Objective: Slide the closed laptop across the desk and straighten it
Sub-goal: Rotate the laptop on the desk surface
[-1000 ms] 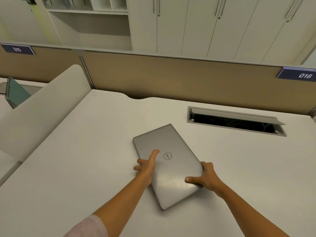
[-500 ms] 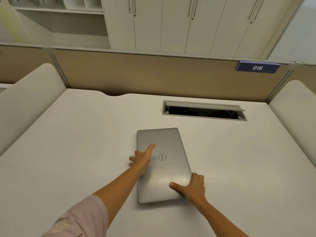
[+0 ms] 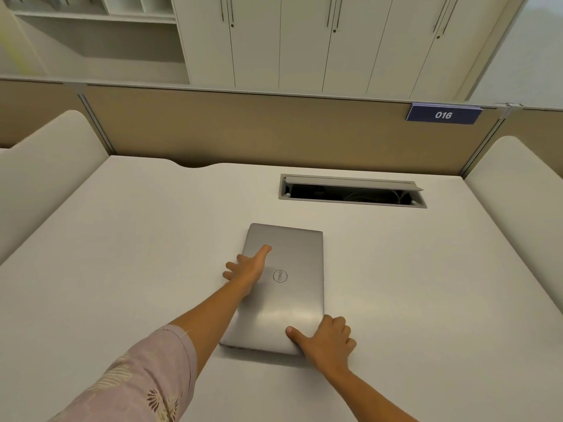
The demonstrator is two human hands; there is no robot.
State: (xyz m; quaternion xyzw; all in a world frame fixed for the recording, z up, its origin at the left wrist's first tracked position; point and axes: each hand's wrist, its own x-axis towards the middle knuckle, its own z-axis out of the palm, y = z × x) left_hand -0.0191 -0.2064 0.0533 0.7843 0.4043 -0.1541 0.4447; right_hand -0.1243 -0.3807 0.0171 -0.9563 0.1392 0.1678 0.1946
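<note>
A closed silver laptop (image 3: 292, 263) with a round logo lies flat on the white desk (image 3: 122, 254), its short edges toward me and away from me. My left hand (image 3: 248, 269) rests on its left long edge, thumb on the lid and fingers down the side. My right hand (image 3: 327, 341) grips the near right corner, thumb on top and fingers curled around the edge. The laptop sits nearly square to the desk, a little in front of the cable hatch.
An open cable hatch (image 3: 352, 191) is sunk into the desk behind the laptop. A tan partition (image 3: 243, 132) with a blue "016" sign (image 3: 443, 114) closes the back. Cream side dividers (image 3: 39, 166) flank the desk; white cupboards stand beyond.
The laptop has turned from a slanted position to nearly square with the desk, both hands staying on it. My view has shifted to the right.
</note>
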